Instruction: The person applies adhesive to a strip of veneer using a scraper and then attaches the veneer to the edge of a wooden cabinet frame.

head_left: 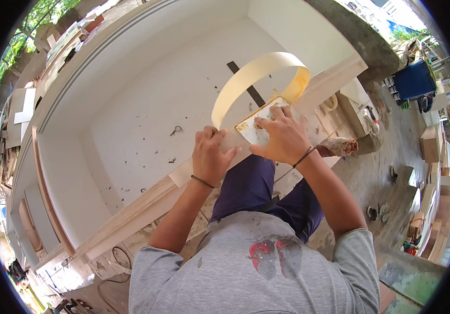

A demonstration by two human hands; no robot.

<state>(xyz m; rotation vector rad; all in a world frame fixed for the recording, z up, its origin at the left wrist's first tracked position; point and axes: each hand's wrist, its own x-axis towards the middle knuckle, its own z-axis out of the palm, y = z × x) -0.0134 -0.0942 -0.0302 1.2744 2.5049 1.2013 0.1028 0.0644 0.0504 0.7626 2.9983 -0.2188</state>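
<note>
A pale yellow strip of edge banding (259, 67) rises in a wide loop above the front edge of a large white cabinet box (146, 125). My left hand (210, 155) is closed at that edge, fingers curled over the near end of the strip and thumb against it. To its right, my right hand (286, 137) grips a flat white block (259, 135) stained with brown glue, fingers bent on top. The block lies along the cabinet edge beside the loop; what is under it is hidden.
Dark marks and small debris dot the cabinet's inside. A paint roller (338, 147) is by my right forearm. A loose strip roll (330, 102) lies beyond the edge. Further right are a blue bin (414, 81) and stacked boards (432, 144). A cable (122, 259) lies at lower left.
</note>
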